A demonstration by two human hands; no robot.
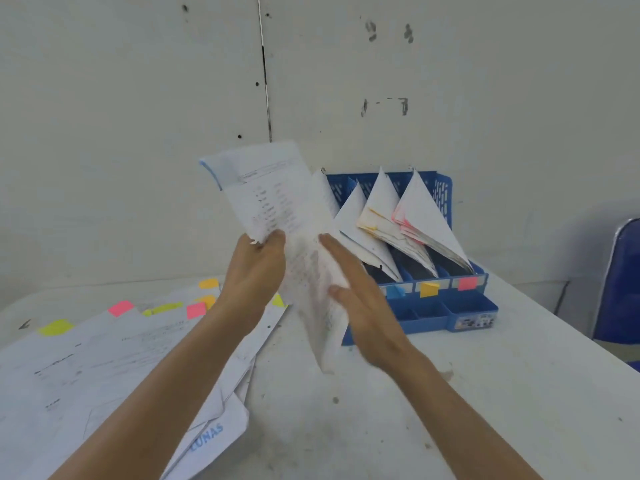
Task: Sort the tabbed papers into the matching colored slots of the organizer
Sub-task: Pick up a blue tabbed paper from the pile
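A white table [485,393] meets a scuffed pale wall [138,98], with a blue chair [620,282] beside it.

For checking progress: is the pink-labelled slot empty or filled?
Filled: pink-tabbed papers lean inside the slot behind its pink label.

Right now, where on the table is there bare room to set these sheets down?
Bare tabletop lies at the near side, between the loose paper pile on the left and the table's right edge, in front of the blue organizer. A narrower strip runs right of the organizer. The left side is crowded by that pile.
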